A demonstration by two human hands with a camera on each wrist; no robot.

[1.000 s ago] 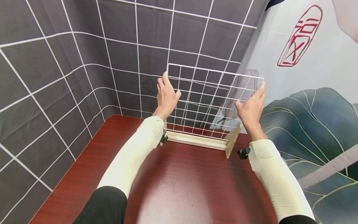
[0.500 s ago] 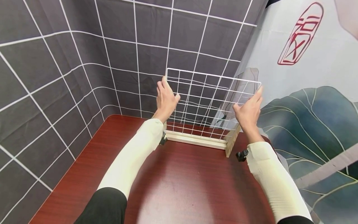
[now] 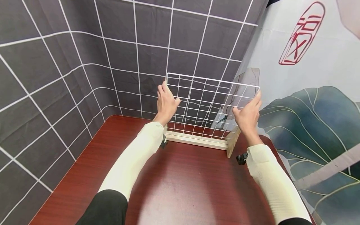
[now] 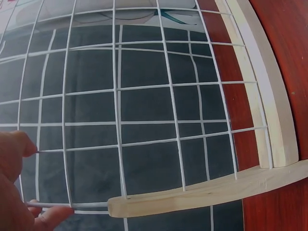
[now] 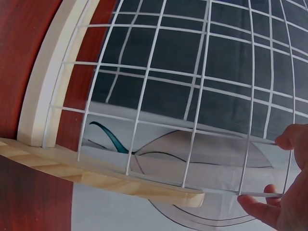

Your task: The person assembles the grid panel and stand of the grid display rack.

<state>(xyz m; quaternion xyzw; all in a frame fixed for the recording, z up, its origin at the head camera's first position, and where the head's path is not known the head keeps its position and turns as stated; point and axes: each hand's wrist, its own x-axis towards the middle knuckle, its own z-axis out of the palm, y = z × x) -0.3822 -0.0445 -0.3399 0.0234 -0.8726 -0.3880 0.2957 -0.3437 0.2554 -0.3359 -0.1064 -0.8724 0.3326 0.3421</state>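
Note:
A white wire grid panel (image 3: 213,80) stands almost upright, tilted slightly, between both hands. Its lower part sits between the end pieces of a pale wooden stand (image 3: 197,139), close to the crossbar. My left hand (image 3: 167,103) grips the panel's left side edge near the top, thumb toward the front. On the opposite edge my right hand (image 3: 248,118) holds on in the same way. The left wrist view shows fingertips on the outer wire beyond a wooden end piece (image 4: 202,196). In the right wrist view, fingers pinch the edge above the other end piece (image 5: 120,182).
The stand rests on a dark red wood-grain table (image 3: 180,184) near its back edge. Behind hangs a dark grey cloth (image 3: 118,59) with white grid lines. A white curtain (image 3: 270,59) with a leaf print hangs at the right.
Both hands have moved downward with the wire grid panel, so its top edge is lower. The right hand has also shifted slightly left. The wooden stand has stayed nearly in place.

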